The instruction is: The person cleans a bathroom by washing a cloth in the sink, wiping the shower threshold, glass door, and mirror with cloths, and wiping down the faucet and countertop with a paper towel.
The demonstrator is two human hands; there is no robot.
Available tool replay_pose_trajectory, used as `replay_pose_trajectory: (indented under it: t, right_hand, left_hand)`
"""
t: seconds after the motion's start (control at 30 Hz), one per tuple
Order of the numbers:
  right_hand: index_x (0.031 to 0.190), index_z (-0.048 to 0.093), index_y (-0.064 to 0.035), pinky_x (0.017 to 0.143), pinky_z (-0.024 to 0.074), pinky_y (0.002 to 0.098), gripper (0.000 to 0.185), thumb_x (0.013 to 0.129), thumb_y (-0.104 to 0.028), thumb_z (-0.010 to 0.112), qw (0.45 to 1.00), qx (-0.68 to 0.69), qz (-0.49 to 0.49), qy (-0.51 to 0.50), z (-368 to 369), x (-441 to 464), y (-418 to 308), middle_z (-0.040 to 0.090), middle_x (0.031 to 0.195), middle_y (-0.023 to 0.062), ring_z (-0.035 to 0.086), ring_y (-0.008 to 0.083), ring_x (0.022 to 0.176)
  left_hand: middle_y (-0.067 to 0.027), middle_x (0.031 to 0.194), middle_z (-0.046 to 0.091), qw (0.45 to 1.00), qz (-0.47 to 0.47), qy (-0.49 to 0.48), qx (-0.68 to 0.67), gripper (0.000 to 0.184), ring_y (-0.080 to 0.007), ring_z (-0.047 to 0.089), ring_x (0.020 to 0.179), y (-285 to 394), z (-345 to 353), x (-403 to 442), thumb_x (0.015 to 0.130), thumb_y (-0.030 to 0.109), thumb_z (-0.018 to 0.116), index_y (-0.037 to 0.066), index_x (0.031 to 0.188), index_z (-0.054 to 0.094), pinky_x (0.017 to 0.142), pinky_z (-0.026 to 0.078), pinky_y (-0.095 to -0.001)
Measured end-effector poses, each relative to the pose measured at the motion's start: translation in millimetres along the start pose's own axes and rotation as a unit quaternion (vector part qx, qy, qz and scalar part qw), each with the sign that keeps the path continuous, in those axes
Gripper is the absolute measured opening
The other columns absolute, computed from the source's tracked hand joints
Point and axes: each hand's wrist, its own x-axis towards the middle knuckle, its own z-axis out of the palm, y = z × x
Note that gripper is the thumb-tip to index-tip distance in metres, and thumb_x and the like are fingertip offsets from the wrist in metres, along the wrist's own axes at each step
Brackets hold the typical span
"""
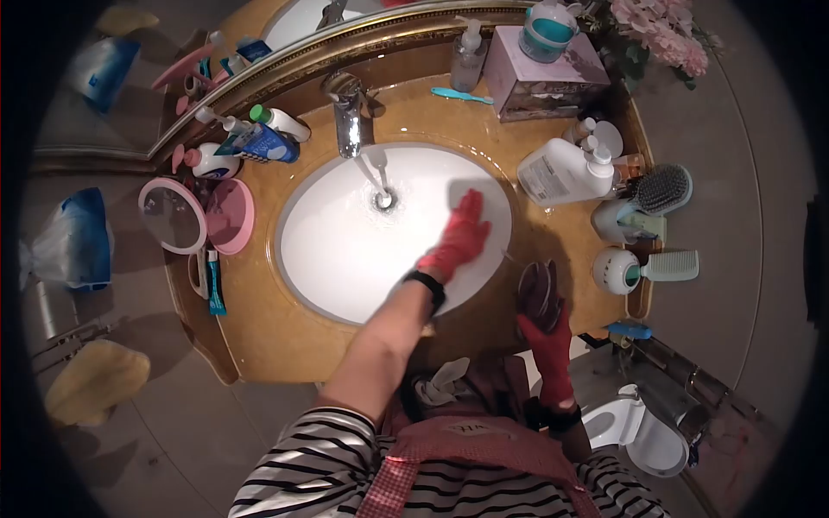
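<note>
My left hand [464,231], in a red glove, is over the right side of the white sink basin [319,250], its fingers stretched out and holding nothing. Water runs from the chrome faucet [348,121] toward the drain [384,200]. At the counter's front right, my right hand [551,338], also gloved in red, grips a dark rounded object [539,292] with a paler rim; I cannot tell its kind. Part of the right hand's fingers is hidden by that object.
Right of the basin are a large white pump bottle [557,173], a hairbrush [663,190] and a comb [673,266]. A turquoise toothbrush [462,95] lies near a pink box [544,82]. On the left stand a pink mirror [173,216] and several bottles.
</note>
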Motion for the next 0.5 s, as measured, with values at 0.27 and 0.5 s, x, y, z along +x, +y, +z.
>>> replay_pose_trajectory:
  t: [0.27,0.5]
  right_hand:
    - [0.131,0.037,-0.0009,0.079,0.0472,0.0268,0.069,0.075,-0.014,0.074,0.998,0.023,-0.029,-0.045,5.8,-1.7,-4.9,0.058,0.110,0.0089,0.055,0.0137,0.095]
    - [0.132,0.036,-0.0037,0.072,0.0491,0.0252,0.068,0.075,-0.012,0.073,0.999,0.041,-0.012,-0.032,12.1,-10.9,-2.8,0.057,0.108,0.0067,0.055,0.0121,0.091]
  left_hand:
    - [-0.0138,0.114,0.059,0.948,-0.296,-0.083,-0.083,0.039,-0.0302,0.060,0.100,-109.9,-144.5,-28.6,0.087,0.027,0.048,0.001,0.117,0.052,0.090,0.046,-0.0412]
    - [-0.0206,0.132,0.044,0.432,-0.280,0.102,-0.851,0.064,-0.0371,0.042,0.122,-53.1,-224.3,-13.8,0.096,0.047,0.030,-0.009,0.127,0.038,0.102,0.032,-0.0532]
